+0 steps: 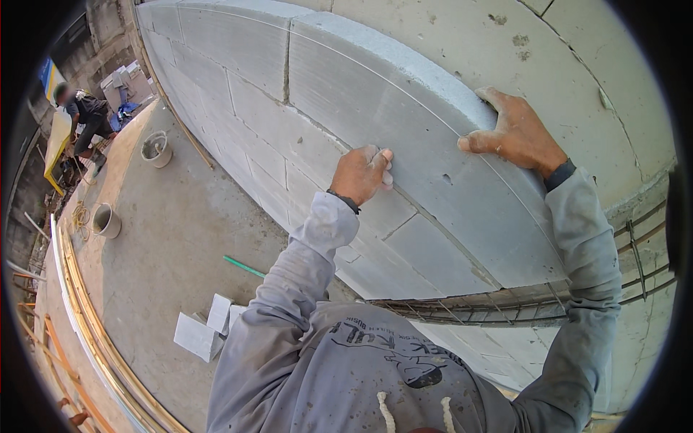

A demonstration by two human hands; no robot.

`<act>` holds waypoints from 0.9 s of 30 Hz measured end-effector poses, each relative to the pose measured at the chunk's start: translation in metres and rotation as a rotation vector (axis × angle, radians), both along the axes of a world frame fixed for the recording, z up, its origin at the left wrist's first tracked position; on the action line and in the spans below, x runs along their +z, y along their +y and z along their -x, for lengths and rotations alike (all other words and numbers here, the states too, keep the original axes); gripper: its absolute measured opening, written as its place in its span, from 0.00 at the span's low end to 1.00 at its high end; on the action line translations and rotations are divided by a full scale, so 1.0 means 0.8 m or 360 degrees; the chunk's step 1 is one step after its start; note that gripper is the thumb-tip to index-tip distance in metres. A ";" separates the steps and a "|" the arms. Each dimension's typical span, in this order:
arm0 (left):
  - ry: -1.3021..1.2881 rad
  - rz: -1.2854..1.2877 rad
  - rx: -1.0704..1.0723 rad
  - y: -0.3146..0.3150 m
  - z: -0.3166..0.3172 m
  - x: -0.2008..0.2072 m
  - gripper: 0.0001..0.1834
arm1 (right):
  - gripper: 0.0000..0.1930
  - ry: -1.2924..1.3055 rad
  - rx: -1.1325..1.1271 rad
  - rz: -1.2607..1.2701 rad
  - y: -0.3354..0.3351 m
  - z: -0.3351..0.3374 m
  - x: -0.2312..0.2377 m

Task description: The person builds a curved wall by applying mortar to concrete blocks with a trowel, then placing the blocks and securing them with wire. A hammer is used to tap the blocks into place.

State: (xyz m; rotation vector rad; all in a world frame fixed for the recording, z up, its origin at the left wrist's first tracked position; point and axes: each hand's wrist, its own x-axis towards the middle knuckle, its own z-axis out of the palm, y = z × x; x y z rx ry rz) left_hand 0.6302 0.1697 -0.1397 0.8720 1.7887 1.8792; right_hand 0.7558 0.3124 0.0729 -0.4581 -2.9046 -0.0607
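Pale grey lightweight concrete blocks form a wall (256, 119) in front of me. My right hand (514, 133) grips the top edge of a large block (404, 119) in the upper course, thumb toward its front face and fingers across the top. My left hand (361, 175) is closed against the wall at the joint below that block. Its fingertips look dusty white, and whatever they may hold is hidden. A thin pale string (382, 76) runs along the upper course and passes close to my right thumb.
Steel reinforcing bars (635, 252) lie at the wall's right end, beside a rendered wall (577, 79). On the floor to the left are two buckets (156, 149), block pieces (198, 335), a green tube (243, 265) and long poles (94, 325). Another person (88, 119) is at the far left.
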 end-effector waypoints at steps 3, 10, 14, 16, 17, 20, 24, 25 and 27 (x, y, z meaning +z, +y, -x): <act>0.0082 0.0233 -0.0005 -0.016 0.005 0.029 0.20 | 0.43 0.0000 0.0032 0.0040 0.009 0.000 -0.005; 0.0260 -0.0038 0.0870 -0.032 0.008 -0.046 0.22 | 0.45 -0.0014 0.0063 0.0107 0.007 -0.002 -0.002; 0.0555 0.0035 0.0781 -0.012 -0.019 -0.068 0.30 | 0.47 -0.0007 0.0123 0.0060 0.015 0.001 -0.006; 0.0578 -0.0013 0.0822 -0.003 -0.026 -0.068 0.31 | 0.47 -0.0036 0.0095 0.0065 0.011 0.001 -0.006; 0.0572 -0.0010 0.0786 0.001 -0.029 -0.070 0.31 | 0.47 -0.0018 0.0102 0.0092 0.010 -0.001 -0.005; 0.0913 0.0147 0.0784 0.008 -0.034 -0.076 0.33 | 0.47 0.0028 0.0109 0.0061 0.014 -0.002 -0.010; 0.1016 0.0140 0.0670 0.010 -0.033 -0.080 0.35 | 0.46 0.0047 0.0223 -0.0101 0.024 0.001 -0.010; 0.1053 0.0186 0.0708 0.011 -0.033 -0.081 0.37 | 0.46 0.0051 0.0146 -0.0112 0.026 0.001 -0.006; 0.1092 0.0216 0.0676 0.009 -0.036 -0.083 0.38 | 0.54 -0.0321 -0.0012 -0.0074 0.015 0.005 0.005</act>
